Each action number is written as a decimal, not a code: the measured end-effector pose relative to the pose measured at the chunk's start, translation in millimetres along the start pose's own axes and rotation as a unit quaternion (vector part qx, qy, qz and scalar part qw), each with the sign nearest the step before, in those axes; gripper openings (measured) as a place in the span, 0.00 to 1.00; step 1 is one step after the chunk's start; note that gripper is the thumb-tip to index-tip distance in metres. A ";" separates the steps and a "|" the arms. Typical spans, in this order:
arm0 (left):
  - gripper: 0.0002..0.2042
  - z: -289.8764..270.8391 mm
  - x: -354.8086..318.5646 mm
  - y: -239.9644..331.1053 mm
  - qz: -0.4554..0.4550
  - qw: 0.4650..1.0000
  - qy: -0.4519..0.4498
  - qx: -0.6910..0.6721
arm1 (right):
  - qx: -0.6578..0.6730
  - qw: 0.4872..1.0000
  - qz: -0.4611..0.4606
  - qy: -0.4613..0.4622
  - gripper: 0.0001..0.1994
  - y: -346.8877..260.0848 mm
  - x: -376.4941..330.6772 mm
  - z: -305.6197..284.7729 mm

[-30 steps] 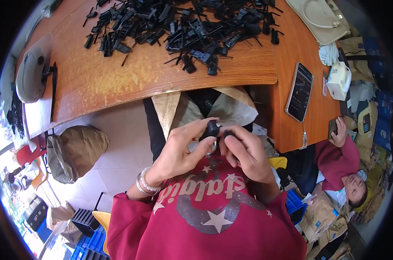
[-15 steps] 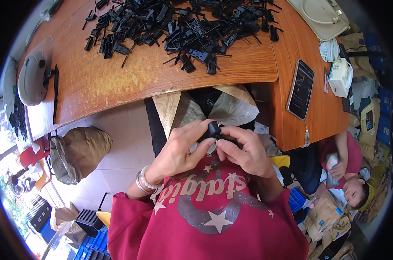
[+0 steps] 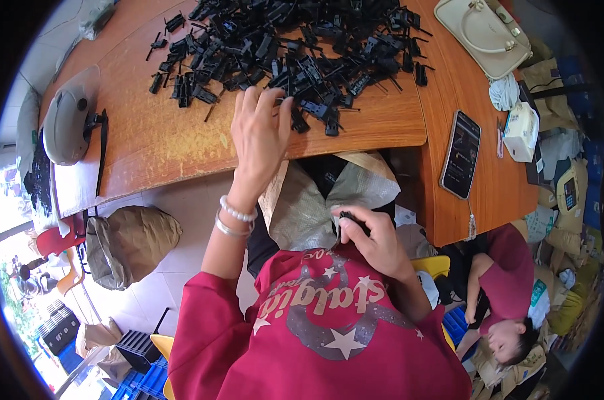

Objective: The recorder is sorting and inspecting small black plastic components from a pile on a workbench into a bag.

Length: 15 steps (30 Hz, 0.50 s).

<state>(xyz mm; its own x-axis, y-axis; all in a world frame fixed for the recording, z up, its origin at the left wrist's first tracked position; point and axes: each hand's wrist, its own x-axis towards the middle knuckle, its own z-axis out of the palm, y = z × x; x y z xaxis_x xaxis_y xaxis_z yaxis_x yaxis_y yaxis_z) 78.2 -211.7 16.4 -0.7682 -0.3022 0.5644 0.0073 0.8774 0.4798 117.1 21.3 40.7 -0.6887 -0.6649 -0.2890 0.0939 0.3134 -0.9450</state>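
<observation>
My left hand (image 3: 260,130) is stretched out over the wooden table, its bent fingers apart at the near edge of a heap of black plastic parts (image 3: 302,40). The fingertips overlap the heap in the picture, and I cannot tell if they touch a part. Many of the parts carry thin rods or wires. Close to my body, above my lap, my right hand (image 3: 375,240) is closed around a small black plastic part (image 3: 345,215); the fingers hide most of it. Under the hands, an open whitish woven sack (image 3: 295,207) lies across my lap, with something dark inside.
A grey helmet (image 3: 65,130) sits on the table's left end. To the right are a phone (image 3: 460,155), a cream handbag (image 3: 482,33) and a white box (image 3: 520,133). A brown bag (image 3: 132,243) stands at lower left; another person (image 3: 508,287) is at lower right.
My left hand has left the black part at my lap and moved up to the heap. My right hand stays near the lap, holding a part. The other person's arm has shifted.
</observation>
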 end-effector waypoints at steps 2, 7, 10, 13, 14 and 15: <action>0.07 6.6 12.5 -3.2 0.001 1.000 -0.007 -0.002 | -0.003 1.000 0.006 -0.016 0.11 2.4 -0.2 1.2; 0.07 22.2 38.0 -1.1 0.052 0.998 -0.022 -0.031 | -0.016 0.999 0.016 -0.034 0.11 3.6 1.2 3.2; 0.06 26.2 44.6 9.4 0.074 0.992 -0.099 0.008 | -0.024 0.999 0.019 -0.040 0.11 -0.2 3.2 2.5; 0.07 28.6 42.8 7.3 0.064 0.992 -0.099 0.048 | -0.020 0.999 0.019 -0.039 0.12 0.5 3.9 2.7; 0.07 29.8 42.3 5.8 0.045 0.993 -0.091 0.058 | -0.021 0.999 0.019 -0.035 0.12 3.1 3.8 4.3; 0.06 33.0 40.6 2.5 0.040 0.997 -0.058 0.023 | -0.007 1.000 0.006 -0.016 0.11 7.0 3.7 6.8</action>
<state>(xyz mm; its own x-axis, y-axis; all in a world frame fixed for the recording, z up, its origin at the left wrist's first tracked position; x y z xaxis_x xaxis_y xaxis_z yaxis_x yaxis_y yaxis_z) 25.9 -209.5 18.3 -0.8353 -0.1886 0.5165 0.0434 0.9138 0.4039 120.1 16.4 32.0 -0.6636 -0.6831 -0.3050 0.0912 0.3307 -0.9393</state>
